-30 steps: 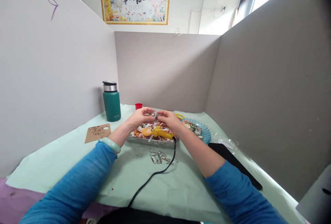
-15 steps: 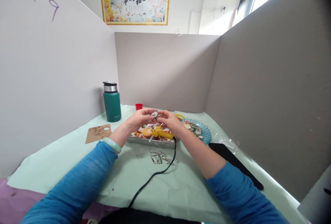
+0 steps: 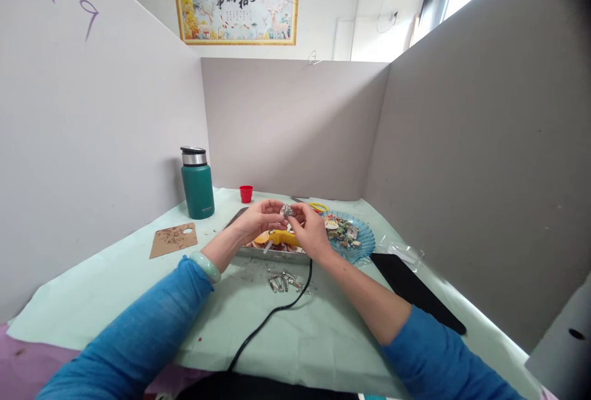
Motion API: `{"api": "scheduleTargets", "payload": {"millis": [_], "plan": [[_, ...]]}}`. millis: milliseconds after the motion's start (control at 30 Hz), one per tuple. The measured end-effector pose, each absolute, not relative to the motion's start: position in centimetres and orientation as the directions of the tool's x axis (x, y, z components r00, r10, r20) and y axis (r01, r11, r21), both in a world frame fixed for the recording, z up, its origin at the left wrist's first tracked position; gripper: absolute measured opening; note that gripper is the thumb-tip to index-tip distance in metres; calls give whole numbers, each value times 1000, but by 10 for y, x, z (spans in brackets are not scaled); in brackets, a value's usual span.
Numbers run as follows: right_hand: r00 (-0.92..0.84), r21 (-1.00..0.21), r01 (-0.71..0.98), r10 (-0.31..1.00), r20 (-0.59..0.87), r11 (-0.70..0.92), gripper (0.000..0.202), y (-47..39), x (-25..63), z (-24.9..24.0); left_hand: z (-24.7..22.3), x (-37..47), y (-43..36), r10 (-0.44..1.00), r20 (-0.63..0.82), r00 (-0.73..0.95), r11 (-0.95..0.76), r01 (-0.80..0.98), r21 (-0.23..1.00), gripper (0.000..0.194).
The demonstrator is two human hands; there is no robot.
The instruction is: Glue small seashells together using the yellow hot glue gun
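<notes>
Above the metal tray (image 3: 277,256), my left hand (image 3: 257,220) and my right hand (image 3: 312,228) meet, with a small grey-and-white piece (image 3: 287,210) pinched between their fingertips. Its exact kind is too small to make out. Below them a yellow glue gun (image 3: 285,237) lies across the tray, on small colourful pieces partly hidden by my hands. Its black cord (image 3: 270,315) runs toward me over the table. Several silver metal clips (image 3: 285,280) lie in a loose pile in front of the tray.
A blue scalloped plate (image 3: 368,243) of small decorated pieces stands right of the tray, near yellow-handled scissors (image 3: 318,207). A green bottle (image 3: 197,188), red cup (image 3: 246,194) and brown card (image 3: 172,241) are leftward. A black flat strip (image 3: 418,292) lies right; grey partitions (image 3: 295,129) enclose the table.
Both hands have shifted slightly right and turned the small piece, so more of its grey-and-white face shows. My right hand now covers more of the glue gun's handle. The view has moved slightly.
</notes>
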State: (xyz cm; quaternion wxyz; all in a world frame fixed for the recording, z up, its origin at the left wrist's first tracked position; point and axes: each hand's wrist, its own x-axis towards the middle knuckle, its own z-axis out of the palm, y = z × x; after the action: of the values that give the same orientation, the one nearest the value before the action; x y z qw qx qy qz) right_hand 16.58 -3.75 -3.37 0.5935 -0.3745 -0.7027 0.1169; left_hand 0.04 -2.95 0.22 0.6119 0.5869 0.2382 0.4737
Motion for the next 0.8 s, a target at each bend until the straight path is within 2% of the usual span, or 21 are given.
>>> {"api": "scheduleTargets", "payload": {"millis": [233, 433, 633, 800], "plan": [[-80, -445, 531, 566, 821, 721, 21, -37, 169, -39, 2, 3, -31, 865, 266, 425, -157, -275, 949, 33], [-124, -401, 572, 559, 820, 715, 20, -39, 169, -39, -1, 3, -30, 879, 267, 394, -173, -258, 951, 34], [-144, -414, 535, 562, 815, 737, 19, -38, 170, -38, -1, 6, -32, 885, 290, 364, -203, -258, 944, 37], [-156, -528, 413, 629, 762, 742, 19, -40, 170, -33, 0, 6, -32, 891, 310, 331, -233, -253, 939, 38]]}}
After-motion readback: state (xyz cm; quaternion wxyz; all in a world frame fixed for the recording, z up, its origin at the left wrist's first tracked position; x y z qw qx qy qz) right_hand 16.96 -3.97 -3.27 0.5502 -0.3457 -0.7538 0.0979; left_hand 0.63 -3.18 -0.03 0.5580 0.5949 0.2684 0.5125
